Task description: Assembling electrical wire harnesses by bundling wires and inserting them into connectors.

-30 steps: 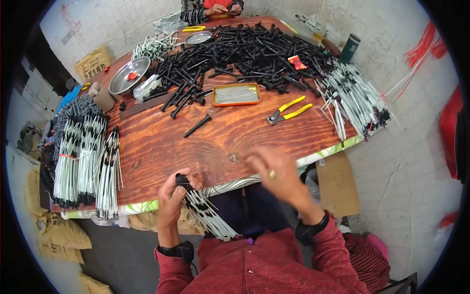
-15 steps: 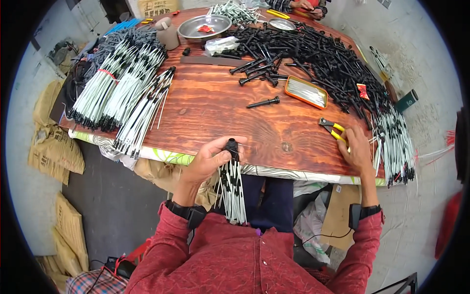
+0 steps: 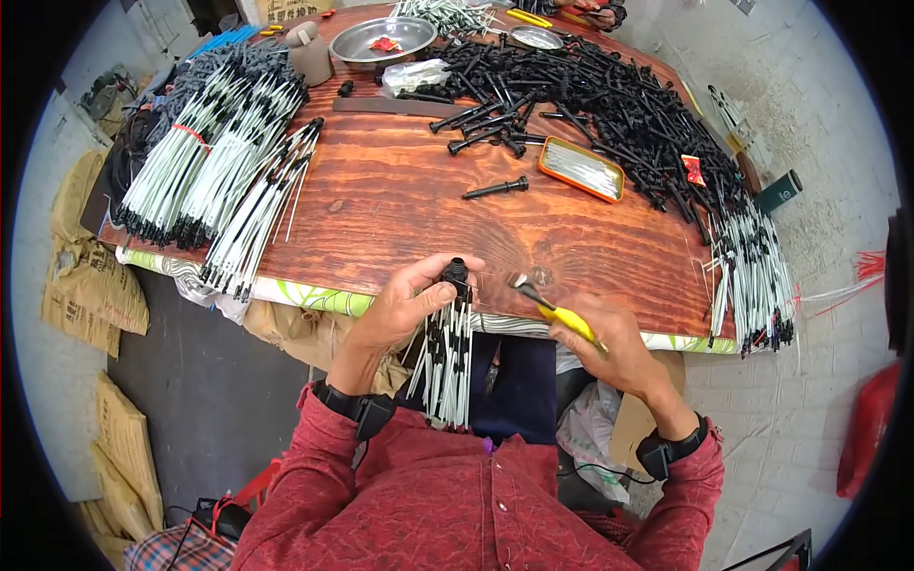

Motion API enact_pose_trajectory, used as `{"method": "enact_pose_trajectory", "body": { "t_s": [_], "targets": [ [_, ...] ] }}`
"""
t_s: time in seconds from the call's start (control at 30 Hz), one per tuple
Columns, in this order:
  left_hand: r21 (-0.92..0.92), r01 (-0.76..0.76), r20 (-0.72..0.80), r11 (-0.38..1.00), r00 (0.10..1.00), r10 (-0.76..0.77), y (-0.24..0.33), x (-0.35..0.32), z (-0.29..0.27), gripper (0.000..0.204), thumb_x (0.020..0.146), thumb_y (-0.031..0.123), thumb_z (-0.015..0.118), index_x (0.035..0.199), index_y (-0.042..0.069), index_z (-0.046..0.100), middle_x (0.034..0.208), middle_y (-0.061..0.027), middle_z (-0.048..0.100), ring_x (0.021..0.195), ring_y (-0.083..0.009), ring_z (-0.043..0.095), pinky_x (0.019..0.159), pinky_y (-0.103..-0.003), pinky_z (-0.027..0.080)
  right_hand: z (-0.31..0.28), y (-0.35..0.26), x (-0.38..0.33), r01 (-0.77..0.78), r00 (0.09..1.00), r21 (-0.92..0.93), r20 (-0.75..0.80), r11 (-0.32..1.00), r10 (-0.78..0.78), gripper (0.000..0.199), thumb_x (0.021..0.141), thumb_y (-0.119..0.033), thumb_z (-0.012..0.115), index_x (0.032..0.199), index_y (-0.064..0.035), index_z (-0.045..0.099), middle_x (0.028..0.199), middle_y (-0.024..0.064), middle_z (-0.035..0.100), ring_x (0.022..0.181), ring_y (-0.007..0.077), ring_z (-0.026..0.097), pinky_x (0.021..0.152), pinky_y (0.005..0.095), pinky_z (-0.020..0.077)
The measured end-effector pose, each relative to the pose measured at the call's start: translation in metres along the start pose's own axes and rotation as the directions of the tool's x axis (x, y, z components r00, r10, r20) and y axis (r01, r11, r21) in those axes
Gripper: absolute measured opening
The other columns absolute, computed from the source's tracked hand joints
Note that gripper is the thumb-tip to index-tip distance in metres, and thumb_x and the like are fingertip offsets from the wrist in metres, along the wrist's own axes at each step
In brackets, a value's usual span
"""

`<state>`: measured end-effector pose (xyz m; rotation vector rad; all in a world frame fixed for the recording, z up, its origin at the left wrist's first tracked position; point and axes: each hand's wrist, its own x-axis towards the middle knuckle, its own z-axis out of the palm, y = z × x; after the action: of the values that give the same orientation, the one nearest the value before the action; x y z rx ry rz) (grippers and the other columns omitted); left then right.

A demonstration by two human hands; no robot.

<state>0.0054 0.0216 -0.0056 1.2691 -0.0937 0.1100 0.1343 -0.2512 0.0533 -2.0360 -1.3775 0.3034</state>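
Near the table's front edge my left hand (image 3: 400,309) is closed round a black ribbed plastic fitting (image 3: 457,272). A bunch of white sticks with black ends (image 3: 447,366) hangs below it, over my lap. My right hand (image 3: 621,350) grips yellow-handled nippers (image 3: 576,324), raised just to the right of the fitting and pointing toward it. The nippers' metal head is slightly blurred and apart from the fitting. A thin strand seems to stick out beside my left fingertips. Farther back, one black tube (image 3: 495,188) lies alone on the wood.
Black tubes (image 3: 609,109) are heaped at the back right, beside an orange-rimmed tray (image 3: 621,194) of thin white pieces. White-stick bundles lie at the left (image 3: 205,162) and right edge (image 3: 752,285). A metal bowl (image 3: 347,55) stands behind. Another person's hands (image 3: 600,14) show at the far edge.
My right hand has lifted the nippers off the table and brought them left, toward the black fitting. My left hand still holds the fitting. The whole view has shifted slightly.
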Motion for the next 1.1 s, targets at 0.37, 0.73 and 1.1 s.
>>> {"method": "enact_pose_trajectory", "body": {
  "t_s": [0.37,0.73,1.1],
  "targets": [
    [0.097,0.002,-0.036,0.995,0.999,0.001,0.007,-0.001,0.004,0.058,0.097,0.043,0.065,0.132,-0.002,0.058,0.113,-0.0073,0.066,0.106,-0.0168,0.062,0.096,-0.033,0.048,0.003,-0.031,0.012,0.068,0.995,-0.361,-0.041,0.93,-0.089,0.046,0.068,0.006,0.071,0.112,-0.0065,0.069,0.122,0.0134,0.063,0.1,0.0349,0.063,0.081,0.0425,0.0529],
    [0.085,0.041,-0.049,0.996,0.998,-0.037,0.006,-0.001,0.003,0.058,0.096,0.043,0.067,0.132,-0.002,0.059,0.121,-0.0089,0.066,0.114,-0.0164,0.06,0.1,-0.033,0.046,0.007,-0.03,0.013,0.095,0.989,-0.413,-0.067,0.906,-0.134,0.052,0.065,0.008,0.068,0.116,-0.005,0.068,0.127,0.0128,0.061,0.102,0.0322,0.061,0.083,0.0413,0.0542],
    [0.084,0.016,-0.02,0.996,1.0,-0.014,0.001,0.0,0.001,0.04,0.1,0.02,0.06,0.135,0.001,0.057,0.122,-0.0068,0.064,0.115,-0.0155,0.059,0.102,-0.032,0.045,0.014,-0.021,0.015,0.098,0.968,-0.544,-0.141,0.833,-0.206,0.044,0.068,0.007,0.067,0.112,0.0016,0.066,0.131,0.0177,0.059,0.112,0.0375,0.059,0.095,0.0458,0.0491]
  ]
}}
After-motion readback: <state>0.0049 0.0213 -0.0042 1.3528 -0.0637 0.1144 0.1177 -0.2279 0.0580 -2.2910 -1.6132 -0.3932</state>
